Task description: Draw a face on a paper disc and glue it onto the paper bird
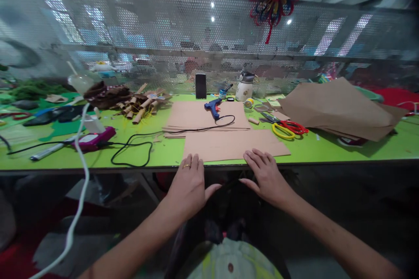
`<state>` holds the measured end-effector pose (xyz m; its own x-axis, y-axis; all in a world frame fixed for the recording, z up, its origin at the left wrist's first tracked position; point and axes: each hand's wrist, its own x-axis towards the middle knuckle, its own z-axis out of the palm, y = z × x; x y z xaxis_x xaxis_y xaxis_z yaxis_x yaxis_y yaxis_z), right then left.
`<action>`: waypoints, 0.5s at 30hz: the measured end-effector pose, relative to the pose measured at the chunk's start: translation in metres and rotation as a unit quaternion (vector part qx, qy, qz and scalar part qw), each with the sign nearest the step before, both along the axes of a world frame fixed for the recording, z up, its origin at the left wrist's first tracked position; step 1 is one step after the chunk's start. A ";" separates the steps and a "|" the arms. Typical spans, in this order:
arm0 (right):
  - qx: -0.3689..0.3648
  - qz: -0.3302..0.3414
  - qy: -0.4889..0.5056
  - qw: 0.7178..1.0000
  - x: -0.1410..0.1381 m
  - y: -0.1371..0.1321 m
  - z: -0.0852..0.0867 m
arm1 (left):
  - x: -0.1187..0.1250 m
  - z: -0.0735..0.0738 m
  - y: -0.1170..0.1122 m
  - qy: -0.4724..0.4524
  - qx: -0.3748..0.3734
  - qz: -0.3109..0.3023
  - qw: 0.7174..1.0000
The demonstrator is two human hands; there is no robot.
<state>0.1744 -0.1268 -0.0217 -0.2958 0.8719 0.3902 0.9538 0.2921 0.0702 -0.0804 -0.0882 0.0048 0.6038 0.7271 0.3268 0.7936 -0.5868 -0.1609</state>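
Note:
A flat sheet of brown paper lies at the front edge of the green table. On its left front corner rest the fingers of my left hand, which has a ring on it; the fingers lie flat and the thumb points out to the side. My right hand has its fingertips on the sheet's front edge further right, thumb spread away. Neither hand grips anything. Just behind, a stack of brown sheets carries a blue glue gun with a black cord.
Right of the stack lie scissors with red handles and yellow-handled scissors. Large brown paper covers the right side. Rolled paper tubes, a purple power strip and a white cable are at left. A phone and bottle stand behind.

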 end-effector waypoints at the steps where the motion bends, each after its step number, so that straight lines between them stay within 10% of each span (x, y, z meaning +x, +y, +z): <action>1: 0.003 0.002 0.000 1.000 0.000 0.000 -0.001 | -0.004 0.001 0.000 0.001 0.000 0.005 1.000; 15: -0.001 -0.002 0.004 1.000 0.000 -0.001 0.000 | -0.038 0.000 0.011 -0.024 0.052 -0.009 0.998</action>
